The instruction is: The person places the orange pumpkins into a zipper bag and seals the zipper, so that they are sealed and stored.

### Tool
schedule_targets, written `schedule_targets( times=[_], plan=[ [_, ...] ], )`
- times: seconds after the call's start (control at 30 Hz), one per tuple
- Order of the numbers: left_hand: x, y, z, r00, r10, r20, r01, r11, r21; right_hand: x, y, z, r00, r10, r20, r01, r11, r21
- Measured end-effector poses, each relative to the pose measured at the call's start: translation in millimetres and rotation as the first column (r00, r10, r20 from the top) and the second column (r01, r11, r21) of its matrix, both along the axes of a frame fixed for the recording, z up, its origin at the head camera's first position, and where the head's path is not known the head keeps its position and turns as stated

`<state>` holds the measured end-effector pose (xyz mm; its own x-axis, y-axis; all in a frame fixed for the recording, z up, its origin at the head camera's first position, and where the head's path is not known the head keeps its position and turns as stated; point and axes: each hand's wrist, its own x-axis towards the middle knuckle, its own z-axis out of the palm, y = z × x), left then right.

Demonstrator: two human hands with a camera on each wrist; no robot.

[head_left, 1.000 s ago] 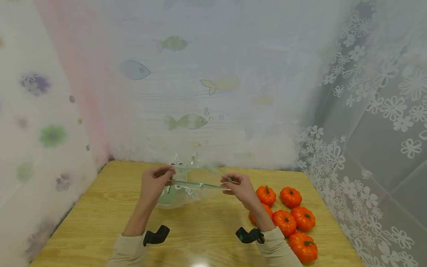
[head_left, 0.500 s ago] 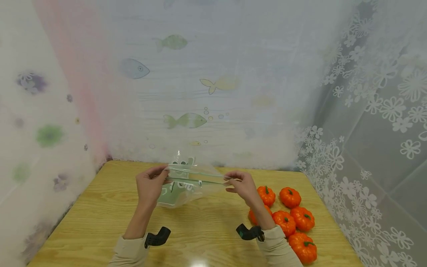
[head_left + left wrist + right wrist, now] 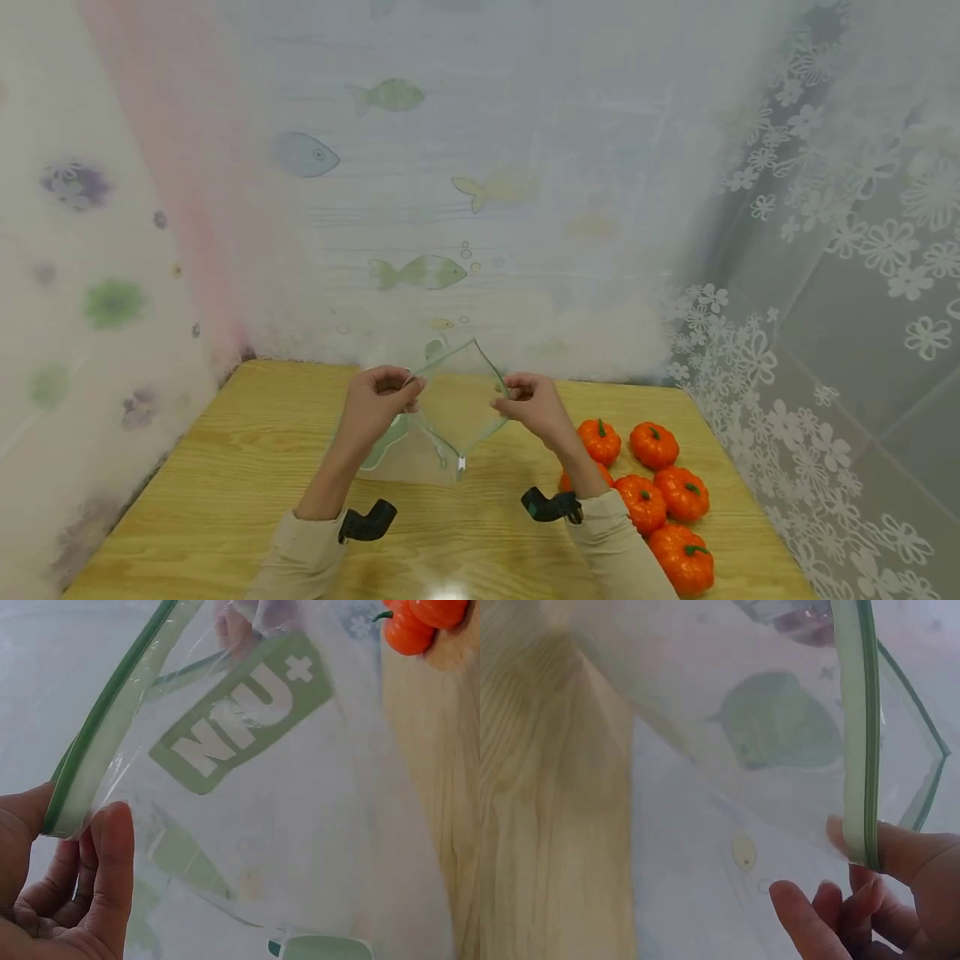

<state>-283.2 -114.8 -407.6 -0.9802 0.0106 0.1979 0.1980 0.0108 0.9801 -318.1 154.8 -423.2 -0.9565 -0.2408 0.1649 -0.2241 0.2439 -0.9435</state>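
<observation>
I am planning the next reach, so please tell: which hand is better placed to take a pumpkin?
Probably the right hand: the pumpkins lie nearer to it than to the left hand. Both hold the bag, so the right would first need to let go.

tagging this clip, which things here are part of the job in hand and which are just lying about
In the job: left hand, right hand, clear zip bag held open between them
Apparently just lying about: orange pumpkins on the table, in neither hand
</observation>
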Motion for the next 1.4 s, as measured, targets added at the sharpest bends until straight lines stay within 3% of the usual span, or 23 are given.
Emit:
schedule_targets(
  times=[0.2,0.33,0.5,0.7,0.97,1.17,1.3,1.4],
  plan=[
    [-9.4,3.9,3.4,0.994,-0.110,-0.018,0.109,0.993,-0.042,-5.9,-13.1,-5.8,0.999,-0.029,-0.034,0.031,0.997,0.064],
    [-15.5,8.2,4.0,0.987,-0.160,0.002,0.159,0.986,-0.055,-9.9,-22.7,-10.2,0.995,0.100,0.026,-0.101,0.995,0.008],
    [-16.0,8.6,3.3,0.991,-0.132,0.036,0.133,0.989,-0.057,-10.6,-29.5,-8.9,0.963,0.254,0.094,-0.239,0.960,-0.147],
    [-14.8,4.7,3.0,0.993,-0.114,0.043,0.117,0.990,-0.076,-10.5,-31.4,-3.7,0.956,0.275,0.104,-0.257,0.954,-0.153],
    [-14.8,3.5,1.6,0.991,-0.132,0.023,0.132,0.991,-0.009,-8.1,-28.5,2.2,0.952,0.285,0.113,-0.263,0.948,-0.182],
    [-11.3,-0.3,5.2,0.994,-0.103,0.025,0.103,0.995,0.008,-5.8,-13.3,5.9,0.949,0.288,0.127,-0.265,0.950,-0.167],
    [-7.7,-8.5,8.0,1.000,0.016,0.006,-0.016,1.000,0.017,-3.7,1.3,6.5,0.963,0.242,0.120,-0.232,0.969,-0.090],
    [-3.8,-13.4,9.8,0.994,0.112,-0.014,-0.112,0.994,0.010,-2.3,8.2,7.0,0.969,0.212,0.129,-0.206,0.977,-0.057]
  ],
)
